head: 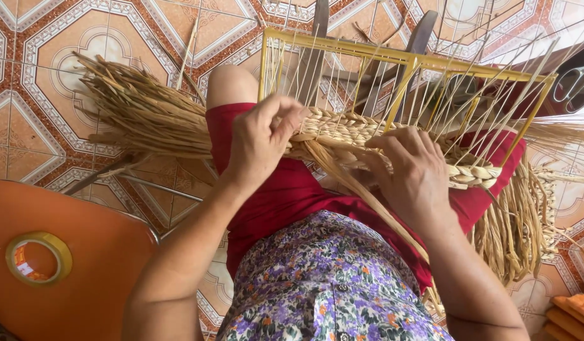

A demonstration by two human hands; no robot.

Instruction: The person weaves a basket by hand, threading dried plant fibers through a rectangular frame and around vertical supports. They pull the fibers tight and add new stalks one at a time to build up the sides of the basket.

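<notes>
1. Woven straw band [368, 136] lies across the lap, strung along the lower part of the yellow wire frame [405, 60].
2. Left hand [262, 140] sits at the band's near end, wrist bent, fingers curled down and pinched on straw strands [304, 136] right beside the frame's corner post.
3. Right hand [413, 172] comes in over the band's middle, palm down, fingers hooked together onto the weave; what the fingertips grip is probably a strand, though the knuckles hide it.
4. Loose straw bundle [140, 113] fans out to the left of the frame, past the left hand.
5. Roll of yellow tape [38, 257] rests on the orange stool [96, 265], well below and left of the frame.
</notes>
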